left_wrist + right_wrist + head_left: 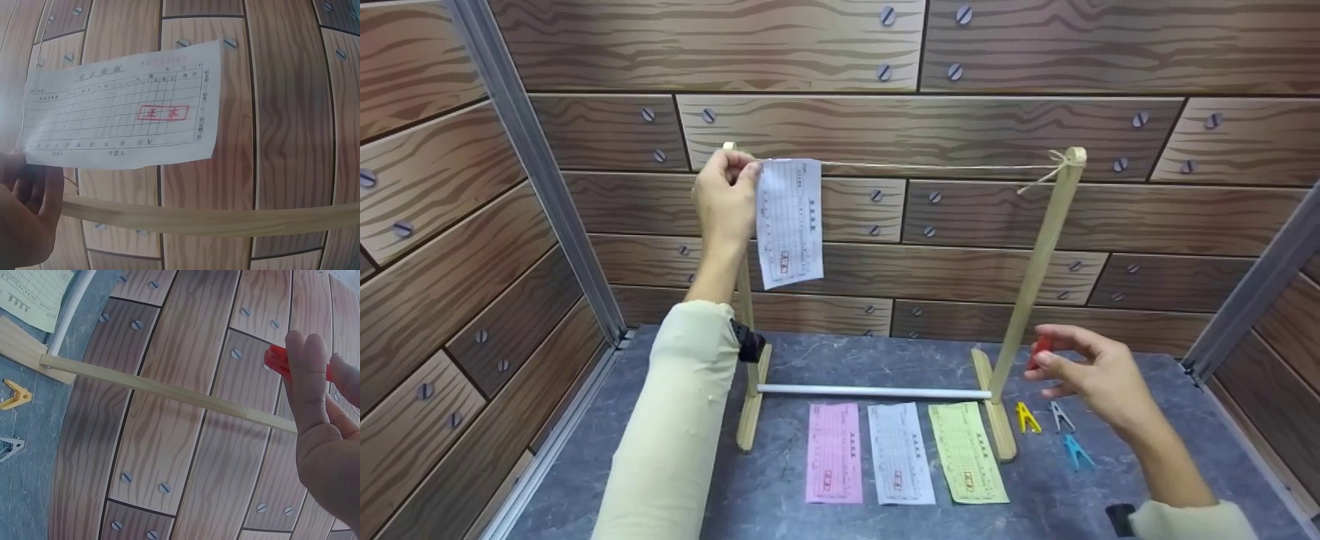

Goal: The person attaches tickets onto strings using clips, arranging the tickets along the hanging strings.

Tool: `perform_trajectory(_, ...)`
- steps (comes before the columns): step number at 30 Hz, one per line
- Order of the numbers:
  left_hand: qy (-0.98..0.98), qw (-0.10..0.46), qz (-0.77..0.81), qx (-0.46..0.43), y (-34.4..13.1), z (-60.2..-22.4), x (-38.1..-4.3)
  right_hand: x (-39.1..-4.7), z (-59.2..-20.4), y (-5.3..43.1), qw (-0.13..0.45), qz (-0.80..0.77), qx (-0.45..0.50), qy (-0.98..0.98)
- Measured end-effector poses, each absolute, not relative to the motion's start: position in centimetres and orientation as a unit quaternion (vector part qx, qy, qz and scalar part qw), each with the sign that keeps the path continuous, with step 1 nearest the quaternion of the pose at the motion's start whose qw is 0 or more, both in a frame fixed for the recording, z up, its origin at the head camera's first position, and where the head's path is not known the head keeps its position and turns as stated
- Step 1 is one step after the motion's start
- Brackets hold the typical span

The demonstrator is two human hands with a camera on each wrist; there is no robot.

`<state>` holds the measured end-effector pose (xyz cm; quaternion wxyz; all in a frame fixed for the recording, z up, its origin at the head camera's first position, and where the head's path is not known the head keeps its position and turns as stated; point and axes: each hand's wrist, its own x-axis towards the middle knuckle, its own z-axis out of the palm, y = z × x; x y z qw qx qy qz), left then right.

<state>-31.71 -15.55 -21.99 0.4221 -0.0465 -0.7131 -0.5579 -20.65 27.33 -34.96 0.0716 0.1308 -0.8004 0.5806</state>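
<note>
In the head view my left hand (725,196) pinches the upper left corner of a white receipt slip (790,225) against the string (930,166). The slip hangs down, its printed side and red stamp facing me; the left wrist view shows the same white slip (121,109) beside the left hand (28,208). Lower, at the right of the wooden stand, my right hand (1099,382) holds a red clothespin (1039,351) between thumb and fingers. From the right wrist, that red clothespin (277,360) is partly hidden behind the fingers of the right hand (326,422).
Pink (833,454), white (901,454) and green slips (968,454) lie in a row before the stand's white crossbar (877,391). Yellow (1027,418), grey (1061,417) and blue clothespins (1078,452) lie right of the stand's right post (1039,277). Wood-patterned walls surround the grey tabletop.
</note>
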Motion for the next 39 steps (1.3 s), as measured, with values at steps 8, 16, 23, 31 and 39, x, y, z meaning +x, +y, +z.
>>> perform_trajectory(8,-0.770,0.397,-0.499,0.007,-15.1,-21.1,-31.7,-20.4,-34.7,27.5,0.071,0.581,0.128,-0.801)
perform_trajectory(16,-0.821,0.362,-0.439,0.044,-15.6,-20.2,-31.5,-20.2,-34.3,27.2,0.081,0.575,0.142,-0.802)
perform_trajectory(23,-0.859,0.329,-0.392,0.016,-16.4,-19.8,-31.6,-20.0,-33.8,27.0,0.076,0.570,0.141,-0.806)
perform_trajectory(31,-0.853,0.320,-0.412,-0.020,-16.7,-20.0,-32.0,-19.9,-31.6,24.8,0.088,0.571,0.160,-0.801)
perform_trajectory(39,-0.846,0.330,-0.417,-0.034,-17.0,-20.6,-32.2,-20.2,-26.7,20.1,0.116,0.551,0.216,-0.797)
